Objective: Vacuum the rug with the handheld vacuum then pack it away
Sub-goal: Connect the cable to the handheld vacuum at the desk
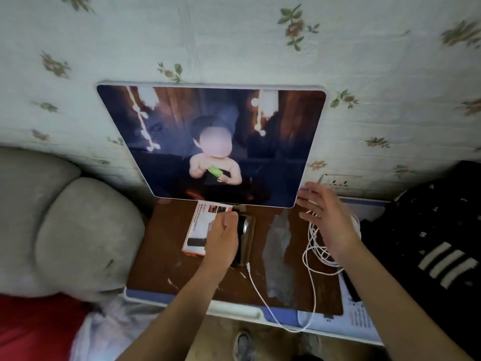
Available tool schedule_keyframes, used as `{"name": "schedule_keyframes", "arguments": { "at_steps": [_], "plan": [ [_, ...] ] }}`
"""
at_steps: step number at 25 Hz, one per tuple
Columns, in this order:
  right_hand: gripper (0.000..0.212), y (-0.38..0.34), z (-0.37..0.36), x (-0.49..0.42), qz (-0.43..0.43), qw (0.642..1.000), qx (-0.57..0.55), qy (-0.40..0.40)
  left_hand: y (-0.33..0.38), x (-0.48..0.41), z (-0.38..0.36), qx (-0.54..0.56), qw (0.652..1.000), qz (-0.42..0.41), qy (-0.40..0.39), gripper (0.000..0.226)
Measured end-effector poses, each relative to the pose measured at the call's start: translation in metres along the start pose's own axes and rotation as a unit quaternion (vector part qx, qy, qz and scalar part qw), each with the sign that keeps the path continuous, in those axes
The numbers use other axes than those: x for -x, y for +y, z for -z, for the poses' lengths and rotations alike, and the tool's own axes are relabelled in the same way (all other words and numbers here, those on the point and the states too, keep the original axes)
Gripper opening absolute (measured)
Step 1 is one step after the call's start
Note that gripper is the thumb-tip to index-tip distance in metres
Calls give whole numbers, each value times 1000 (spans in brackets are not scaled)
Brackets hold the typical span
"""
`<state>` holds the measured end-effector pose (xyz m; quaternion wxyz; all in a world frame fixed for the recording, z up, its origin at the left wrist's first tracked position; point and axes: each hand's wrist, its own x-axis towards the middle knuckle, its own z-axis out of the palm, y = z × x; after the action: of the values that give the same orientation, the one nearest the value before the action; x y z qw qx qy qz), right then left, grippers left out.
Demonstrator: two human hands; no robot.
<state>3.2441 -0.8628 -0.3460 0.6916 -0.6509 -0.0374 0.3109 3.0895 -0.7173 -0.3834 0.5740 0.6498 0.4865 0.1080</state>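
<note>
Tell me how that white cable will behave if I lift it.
Likely floppy: the white cable lies in loose loops and sags over the table edge. Probably light, being thin. It may snag, since one end seems to meet the vacuum the left hand grips.

L hand reaches fwd, fingers curled round vacuum; R hand raised, fingers spread, holding nothing.

hands 2 | vacuum 1 | box 1 | cable 1
</note>
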Motion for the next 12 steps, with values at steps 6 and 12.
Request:
{"name": "schedule_keyframes", "arguments": {
  "at_steps": [6,12],
  "plan": [
    [37,72,-19,-22,-81,996,4,-20,-34,-28,-30,-149,988,-13,-28,40],
    [37,135,-26,-29,-134,989,40,-49,-64,-35,-58,-296,955,16,-18,59]
  ]
}}
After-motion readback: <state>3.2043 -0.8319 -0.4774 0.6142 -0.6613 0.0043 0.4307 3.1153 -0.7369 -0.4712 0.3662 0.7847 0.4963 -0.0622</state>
